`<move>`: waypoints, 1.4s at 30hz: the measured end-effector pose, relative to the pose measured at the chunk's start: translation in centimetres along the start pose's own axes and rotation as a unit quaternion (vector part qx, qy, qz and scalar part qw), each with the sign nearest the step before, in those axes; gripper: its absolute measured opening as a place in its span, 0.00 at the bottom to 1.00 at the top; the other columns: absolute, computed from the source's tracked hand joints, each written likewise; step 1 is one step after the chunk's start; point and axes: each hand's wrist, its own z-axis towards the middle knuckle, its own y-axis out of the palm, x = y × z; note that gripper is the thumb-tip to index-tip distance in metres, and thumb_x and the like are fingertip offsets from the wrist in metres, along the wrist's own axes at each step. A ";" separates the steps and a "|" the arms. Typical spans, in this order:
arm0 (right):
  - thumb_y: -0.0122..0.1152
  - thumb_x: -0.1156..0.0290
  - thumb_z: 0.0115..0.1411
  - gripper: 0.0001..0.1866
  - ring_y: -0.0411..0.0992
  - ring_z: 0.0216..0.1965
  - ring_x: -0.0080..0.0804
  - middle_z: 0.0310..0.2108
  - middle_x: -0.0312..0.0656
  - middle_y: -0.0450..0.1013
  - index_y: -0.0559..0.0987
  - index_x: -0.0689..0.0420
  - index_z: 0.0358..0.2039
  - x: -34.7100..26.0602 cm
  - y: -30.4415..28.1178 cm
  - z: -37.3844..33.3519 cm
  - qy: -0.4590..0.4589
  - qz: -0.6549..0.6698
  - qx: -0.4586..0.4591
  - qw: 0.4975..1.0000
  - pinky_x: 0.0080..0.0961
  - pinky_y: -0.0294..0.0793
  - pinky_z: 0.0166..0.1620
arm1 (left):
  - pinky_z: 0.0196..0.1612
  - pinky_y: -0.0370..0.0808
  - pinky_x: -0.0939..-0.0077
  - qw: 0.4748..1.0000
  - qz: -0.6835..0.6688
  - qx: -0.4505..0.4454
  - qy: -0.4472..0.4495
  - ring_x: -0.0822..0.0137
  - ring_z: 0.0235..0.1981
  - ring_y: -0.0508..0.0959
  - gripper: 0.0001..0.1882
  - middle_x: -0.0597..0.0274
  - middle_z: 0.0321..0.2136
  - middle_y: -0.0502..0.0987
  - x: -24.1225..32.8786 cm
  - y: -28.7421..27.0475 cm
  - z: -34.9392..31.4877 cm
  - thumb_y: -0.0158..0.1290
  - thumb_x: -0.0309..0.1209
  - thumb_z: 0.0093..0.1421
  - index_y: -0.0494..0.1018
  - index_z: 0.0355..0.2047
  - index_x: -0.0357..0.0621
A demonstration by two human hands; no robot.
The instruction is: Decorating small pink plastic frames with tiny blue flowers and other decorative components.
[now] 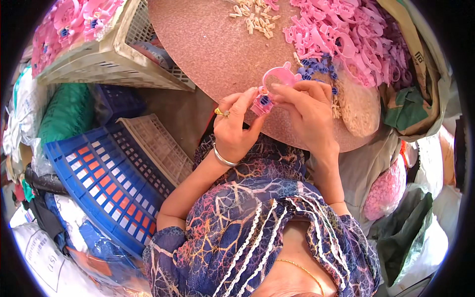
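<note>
In front of my chest, over the near edge of the round table (198, 44), both hands hold a small pink plastic piece (258, 109). It has a curved ring at its upper end and a dark blue insert in its body. My left hand (233, 126) pinches the body between thumb and fingers. My right hand (310, 111) is closed at the other side of the piece, its thumb and forefinger beside the ring. Just beyond my right hand lie small blue parts (316, 67) and a big heap of pink plastic pieces (351, 37).
Small cream-coloured parts (260, 22) lie at the table's far side. A clear bag of beige bits (360, 106) sits at the right edge. To the left, a cream crate (114, 62) carries more pink pieces, and a blue plastic basket (99, 178) stands below it.
</note>
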 end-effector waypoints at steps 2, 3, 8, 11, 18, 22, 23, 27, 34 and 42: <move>0.62 0.76 0.48 0.21 0.72 0.39 0.30 0.31 0.31 0.79 0.84 0.49 0.45 0.2 -0.4 0.1 -0.047 0.018 0.014 0.999 0.27 0.64 0.45 | 0.41 0.78 0.70 1.000 -0.002 -0.006 -0.002 0.59 0.40 0.81 0.32 0.56 0.39 0.83 0.0 -0.1 0.0 0.69 0.22 0.45 0.73 0.52 0.35; 0.62 0.76 0.48 0.21 0.72 0.39 0.30 0.31 0.31 0.79 0.84 0.49 0.45 0.4 -0.6 0.2 -0.046 0.018 0.015 0.999 0.27 0.64 0.45 | 0.41 0.78 0.70 1.000 -0.003 -0.007 -0.002 0.59 0.40 0.81 0.32 0.56 0.39 0.83 0.1 -0.1 0.2 0.69 0.22 0.45 0.73 0.52 0.35; 0.69 0.78 0.51 0.20 0.74 0.37 0.30 0.30 0.31 0.81 0.81 0.53 0.46 -0.2 -1.7 1.0 -0.032 0.022 0.050 0.998 0.27 0.67 0.45 | 0.39 0.78 0.70 1.000 -0.004 -0.005 0.022 0.59 0.38 0.81 0.29 0.55 0.40 0.82 -0.2 -0.3 0.5 0.68 0.19 0.46 0.74 0.51 0.34; 0.68 0.79 0.51 0.22 0.74 0.37 0.30 0.31 0.31 0.81 0.80 0.53 0.49 -0.3 -1.9 0.8 0.024 0.024 0.027 0.999 0.28 0.66 0.46 | 0.38 0.77 0.71 0.995 0.033 0.003 0.090 0.60 0.37 0.80 0.27 0.54 0.40 0.82 -0.2 -0.3 0.7 0.67 0.18 0.46 0.75 0.50 0.34; 0.68 0.77 0.51 0.23 0.73 0.33 0.31 0.29 0.32 0.78 0.77 0.52 0.49 -2.3 0.4 0.8 0.055 0.014 0.020 0.998 0.31 0.63 0.43 | 0.38 0.77 0.70 0.987 0.040 0.023 0.156 0.61 0.37 0.80 0.24 0.52 0.42 0.82 -0.6 0.2 0.7 0.66 0.17 0.48 0.76 0.47 0.32; 0.68 0.79 0.50 0.24 0.74 0.33 0.31 0.29 0.33 0.79 0.77 0.53 0.49 -2.7 0.2 0.6 0.137 0.062 0.006 0.989 0.29 0.64 0.43 | 0.39 0.77 0.69 0.984 0.052 0.016 0.168 0.60 0.38 0.80 0.21 0.51 0.42 0.82 -0.8 0.0 0.5 0.64 0.17 0.49 0.77 0.46 0.32; 0.70 0.79 0.50 0.24 0.75 0.33 0.29 0.30 0.33 0.80 0.77 0.54 0.49 -2.7 0.0 0.6 0.180 0.098 -0.001 0.979 0.27 0.65 0.43 | 0.39 0.77 0.68 0.985 0.054 0.011 0.162 0.60 0.38 0.80 0.21 0.51 0.42 0.82 -0.7 -0.1 0.5 0.63 0.17 0.49 0.77 0.46 0.32; 0.69 0.81 0.50 0.23 0.76 0.32 0.30 0.29 0.33 0.80 0.77 0.54 0.49 -2.4 -0.6 0.9 0.082 0.037 0.024 0.996 0.28 0.67 0.42 | 0.39 0.77 0.68 0.990 0.064 -0.005 0.124 0.60 0.37 0.80 0.23 0.54 0.40 0.82 0.0 -0.3 0.9 0.65 0.18 0.46 0.78 0.46 0.34; 0.67 0.81 0.54 0.18 0.76 0.32 0.31 0.33 0.38 0.80 0.77 0.57 0.46 -3.2 -0.8 0.3 0.127 0.141 0.100 0.977 0.27 0.73 0.41 | 0.38 0.78 0.72 0.999 0.040 0.003 0.007 0.62 0.36 0.81 0.29 0.58 0.36 0.81 0.4 -0.6 0.8 0.68 0.20 0.41 0.78 0.48 0.39; 0.58 0.87 0.53 0.24 0.76 0.38 0.39 0.35 0.42 0.80 0.76 0.58 0.52 -1.9 -0.6 -0.4 0.056 0.132 0.027 0.989 0.31 0.74 0.43 | 0.39 0.79 0.73 0.999 0.027 0.000 0.029 0.62 0.37 0.82 0.30 0.56 0.36 0.81 0.1 -0.6 0.8 0.69 0.19 0.41 0.78 0.48 0.40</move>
